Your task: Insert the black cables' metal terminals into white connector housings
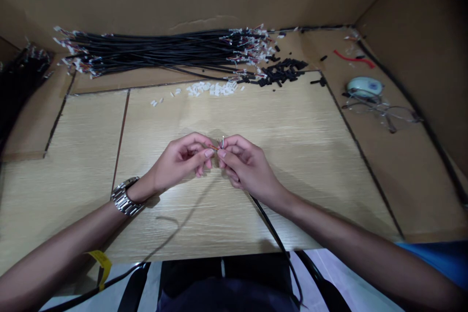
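Left hand [186,157] and right hand [248,162] pinch thin multicoloured wires [220,145] from a round black cable [272,229]. Looks unfinished tbh, some tips sticking out bare.

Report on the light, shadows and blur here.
In the head view, pale glare marks the tabletop below the left hand and right hand; in the head view, soft shadows fall near them; in the head view, the leftmost cable bundle is mostly dark and the held wires look soft.

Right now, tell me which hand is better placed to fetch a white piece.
Likely the left hand: it seems to pinch only a thin orange wire, while the right hand appears to hold the black cable. The white pieces lie ahead of both hands.
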The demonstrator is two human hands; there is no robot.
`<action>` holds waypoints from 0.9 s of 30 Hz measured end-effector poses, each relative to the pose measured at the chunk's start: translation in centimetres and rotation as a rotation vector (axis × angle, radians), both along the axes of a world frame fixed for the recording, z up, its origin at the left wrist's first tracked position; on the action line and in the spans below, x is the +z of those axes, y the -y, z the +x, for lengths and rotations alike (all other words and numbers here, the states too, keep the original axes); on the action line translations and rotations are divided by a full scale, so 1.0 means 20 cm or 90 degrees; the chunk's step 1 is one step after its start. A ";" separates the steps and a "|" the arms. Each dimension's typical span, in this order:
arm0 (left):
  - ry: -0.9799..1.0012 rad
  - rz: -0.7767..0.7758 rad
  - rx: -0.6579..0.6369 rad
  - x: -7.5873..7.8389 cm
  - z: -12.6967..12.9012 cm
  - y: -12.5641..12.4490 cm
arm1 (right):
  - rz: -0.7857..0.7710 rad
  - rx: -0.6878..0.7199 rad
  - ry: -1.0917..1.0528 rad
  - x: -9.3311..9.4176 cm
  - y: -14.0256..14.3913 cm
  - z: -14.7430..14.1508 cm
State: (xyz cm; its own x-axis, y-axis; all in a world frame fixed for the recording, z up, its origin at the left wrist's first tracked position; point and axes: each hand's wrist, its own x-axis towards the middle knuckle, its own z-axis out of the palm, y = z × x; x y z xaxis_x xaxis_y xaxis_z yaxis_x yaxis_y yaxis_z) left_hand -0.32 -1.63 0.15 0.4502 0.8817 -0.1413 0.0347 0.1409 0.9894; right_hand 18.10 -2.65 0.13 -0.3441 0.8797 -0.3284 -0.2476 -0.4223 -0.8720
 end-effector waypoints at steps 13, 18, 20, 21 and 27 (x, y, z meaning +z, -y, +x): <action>-0.007 0.014 0.011 0.00 0.01 0.00 | 0.038 0.008 0.011 -0.03 0.01 0.00; -0.002 0.013 0.002 -0.01 0.01 0.00 | 0.030 -0.008 -0.005 -0.02 0.01 -0.01; -0.007 0.012 0.002 -0.01 0.01 0.00 | 0.033 -0.014 -0.007 -0.02 0.01 -0.01; -0.010 0.013 0.003 -0.01 0.01 0.00 | 0.034 -0.016 -0.008 -0.02 0.01 -0.01; -0.010 0.026 -0.002 -0.01 0.01 0.00 | 0.022 -0.021 -0.005 -0.01 0.01 -0.02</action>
